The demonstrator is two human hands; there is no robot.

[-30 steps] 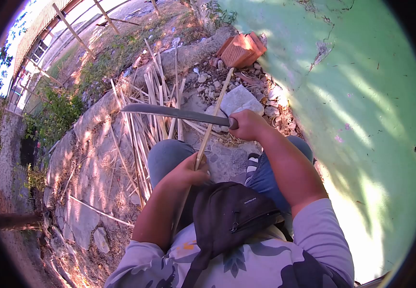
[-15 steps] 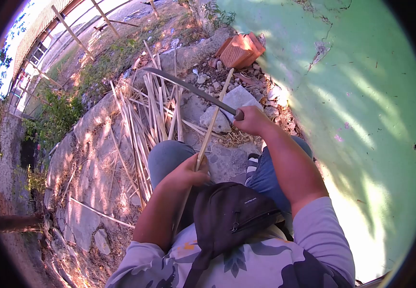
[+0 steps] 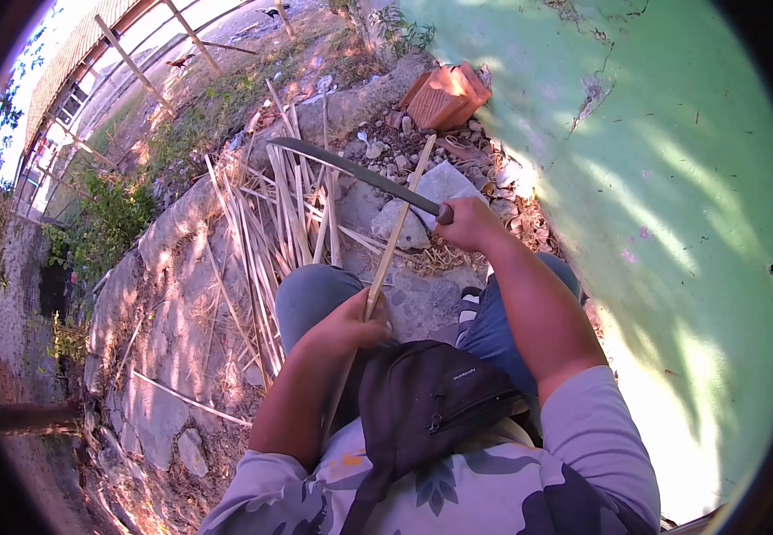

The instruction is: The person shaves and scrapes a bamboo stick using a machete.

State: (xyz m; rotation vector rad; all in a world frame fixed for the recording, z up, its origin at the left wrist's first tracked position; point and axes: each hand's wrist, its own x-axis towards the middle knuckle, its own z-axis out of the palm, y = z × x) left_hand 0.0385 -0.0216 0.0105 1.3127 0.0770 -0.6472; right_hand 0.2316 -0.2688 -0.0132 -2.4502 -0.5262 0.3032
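Observation:
My left hand (image 3: 357, 319) is closed around a long, thin strip of split wood or bamboo (image 3: 401, 218), above my left knee. The strip slants up and away from me, and its lower end runs back under my left forearm. In my right hand (image 3: 471, 225) is the handle of a machete (image 3: 359, 171), gripped in a fist. Its long dark blade points to the left and crosses the strip near the strip's upper part; whether the edge touches it I cannot tell. Beyond my left knee lies a heap of similar pale strips (image 3: 293, 205).
Orange roof tiles (image 3: 449, 96) are stacked by the green wall (image 3: 654, 223) on my right. Pale stones (image 3: 400, 223) and rubble lie in front of me. One loose strip (image 3: 190, 398) rests on the rocky ground at left. A black bag (image 3: 435, 388) hangs at my waist.
The strip's far end has drawn slightly back toward me and lower. The machete blade has tilted a little flatter, its tip dropping slightly. Both hands keep their hold.

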